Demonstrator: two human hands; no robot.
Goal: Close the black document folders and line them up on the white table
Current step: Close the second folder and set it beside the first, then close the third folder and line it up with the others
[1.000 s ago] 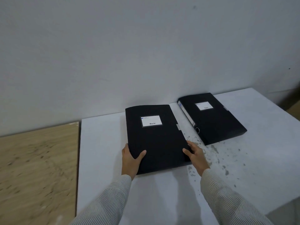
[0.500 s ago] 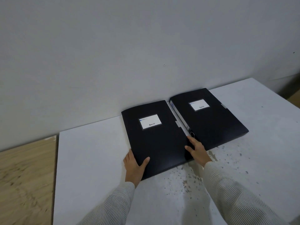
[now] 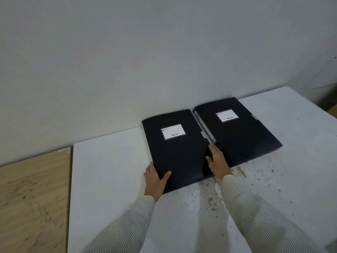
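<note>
Two closed black folders lie side by side along the table's (image 3: 109,179) far edge. The left folder (image 3: 175,152) is gripped at its near left corner by the left hand (image 3: 156,179), thumb on top; its right edge is pressed by the right hand's (image 3: 218,162) flat, open fingers against the right folder (image 3: 238,132). Aligning appears nearly done; only squaring remains. Open room is left on either side.

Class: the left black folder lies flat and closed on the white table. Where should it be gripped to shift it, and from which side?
Probably grip the left folder at its near corners, approaching from the near edge. It lies flat, with the wall behind and the right folder alongside, so only the near and left edges are free.
</note>
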